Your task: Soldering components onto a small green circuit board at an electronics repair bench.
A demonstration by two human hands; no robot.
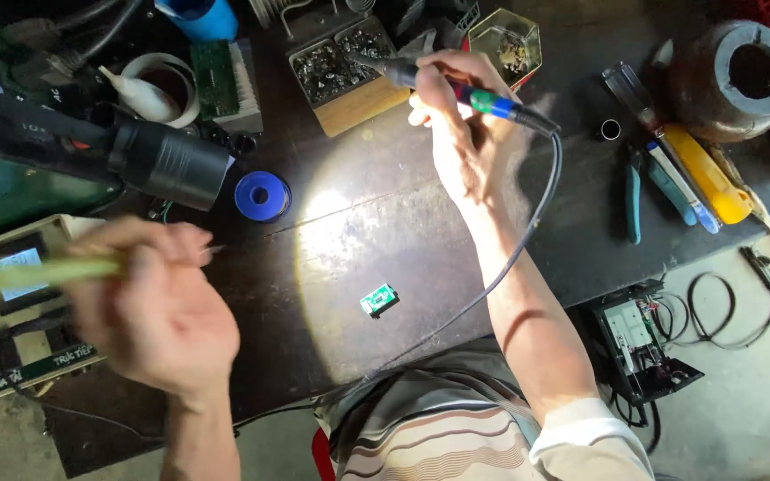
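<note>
My right hand (458, 125) grips a soldering iron (456, 89) with a blue and green handle; its tip reaches into a wooden tray of metal cleaning wool (340, 62) at the back. The iron's grey cord (528, 232) loops down toward me. My left hand (149, 303), blurred, holds a thin pale green stick (46, 272) near the left edge. A small green circuit board (379, 300) lies alone in a bright pool of light on the dark workbench (385, 223), between both hands and touched by neither.
A black lamp head (167, 160) and a blue solder spool (261, 196) sit at the left. A beige meter box (11, 303) is at the far left. Pliers and cutters (679, 187) lie right, near an open device (639, 343) with wires.
</note>
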